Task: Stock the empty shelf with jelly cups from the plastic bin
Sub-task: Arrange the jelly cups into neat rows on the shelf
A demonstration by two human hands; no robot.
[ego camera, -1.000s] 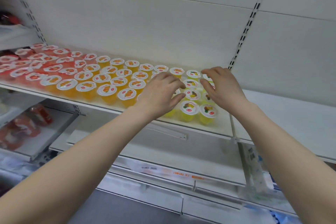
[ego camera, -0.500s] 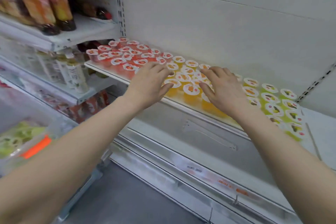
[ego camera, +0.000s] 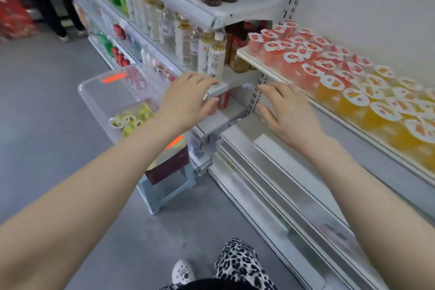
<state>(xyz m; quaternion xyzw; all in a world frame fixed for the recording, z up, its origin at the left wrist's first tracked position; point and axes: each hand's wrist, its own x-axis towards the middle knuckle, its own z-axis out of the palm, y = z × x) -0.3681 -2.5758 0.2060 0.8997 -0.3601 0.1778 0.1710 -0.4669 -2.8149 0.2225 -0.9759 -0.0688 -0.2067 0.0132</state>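
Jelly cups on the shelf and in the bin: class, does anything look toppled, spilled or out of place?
Shelf cups stand upright in tidy rows. The few yellow cups in the bin lie jumbled, some tipped sideways. Nothing is spilled.

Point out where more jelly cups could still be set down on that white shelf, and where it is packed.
The white shelf is packed in view: red jelly cups at its left end run straight into orange jelly cups, with only a thin front lip bare. Roomier is the clear plastic bin, its near-left half empty beside the yellow-green cups.
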